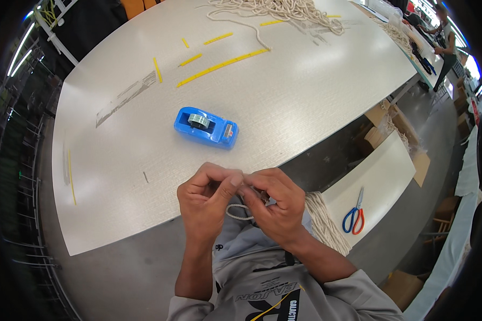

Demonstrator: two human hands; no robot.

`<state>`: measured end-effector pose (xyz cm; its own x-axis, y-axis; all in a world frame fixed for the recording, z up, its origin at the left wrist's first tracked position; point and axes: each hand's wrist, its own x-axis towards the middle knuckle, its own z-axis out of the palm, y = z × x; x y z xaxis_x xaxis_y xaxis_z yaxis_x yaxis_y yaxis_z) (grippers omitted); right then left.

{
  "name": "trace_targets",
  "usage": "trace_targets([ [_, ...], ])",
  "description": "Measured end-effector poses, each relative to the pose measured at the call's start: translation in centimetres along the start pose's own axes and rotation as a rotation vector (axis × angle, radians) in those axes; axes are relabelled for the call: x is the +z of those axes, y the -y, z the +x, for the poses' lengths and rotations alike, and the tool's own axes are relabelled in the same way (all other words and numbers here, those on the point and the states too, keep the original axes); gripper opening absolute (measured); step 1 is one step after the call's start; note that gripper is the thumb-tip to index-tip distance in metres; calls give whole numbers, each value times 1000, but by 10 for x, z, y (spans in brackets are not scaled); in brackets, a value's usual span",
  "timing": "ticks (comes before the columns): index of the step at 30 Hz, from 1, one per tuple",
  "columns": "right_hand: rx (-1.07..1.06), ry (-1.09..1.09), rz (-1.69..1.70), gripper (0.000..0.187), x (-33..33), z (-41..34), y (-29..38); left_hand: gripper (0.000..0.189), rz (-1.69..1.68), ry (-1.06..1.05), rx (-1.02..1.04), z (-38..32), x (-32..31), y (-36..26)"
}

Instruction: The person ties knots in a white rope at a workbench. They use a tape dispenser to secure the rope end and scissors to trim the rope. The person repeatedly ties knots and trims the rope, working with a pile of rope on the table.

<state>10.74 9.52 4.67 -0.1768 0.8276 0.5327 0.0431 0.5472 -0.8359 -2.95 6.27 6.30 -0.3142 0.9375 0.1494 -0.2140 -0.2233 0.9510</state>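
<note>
My left hand (209,196) and my right hand (279,204) meet at the fingertips near the table's front edge. Between them they pinch a white cord (235,216), most of it hidden by the fingers; one loop of it hangs below, over my lap. Whether tape is wrapped on the pinched part is too hidden to tell. Beyond my hands a blue tape dispenser (207,127) stands on the white table (305,96), holding a roll of clear tape (199,120). To the right of my right hand lies a bundle of white cords (325,220).
Scissors with blue and orange handles (354,220) lie on a lower side board (379,180). A heap of cord (281,12) covers the table's far side, near yellow tape strips (223,68). Cardboard boxes (401,124) sit below right. A person (446,44) stands at another table.
</note>
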Motion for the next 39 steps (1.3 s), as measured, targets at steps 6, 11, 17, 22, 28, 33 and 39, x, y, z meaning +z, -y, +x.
trace_targets([
  [6,62,113,114,10,-1,2,-11,3,47,80,62,2,-5,4],
  [11,560,199,518,12,-11,2,-9,21,70,21,-22,1,-12,4],
  [17,666,77,930,21,-14,7,-12,50,-20,43,-52,-12,8,16],
  [22,511,4,839,22,-13,3,-16,23,102,-36,11,-16,17,22],
  [28,550,25,899,24,-19,2,-17,15,197,-62,87,-10,22,22],
  [33,611,50,900,28,-22,7,-12,12,60,-64,-21,-8,19,16],
  [39,507,146,702,28,-25,14,-9,11,3,-8,-105,-8,15,9],
])
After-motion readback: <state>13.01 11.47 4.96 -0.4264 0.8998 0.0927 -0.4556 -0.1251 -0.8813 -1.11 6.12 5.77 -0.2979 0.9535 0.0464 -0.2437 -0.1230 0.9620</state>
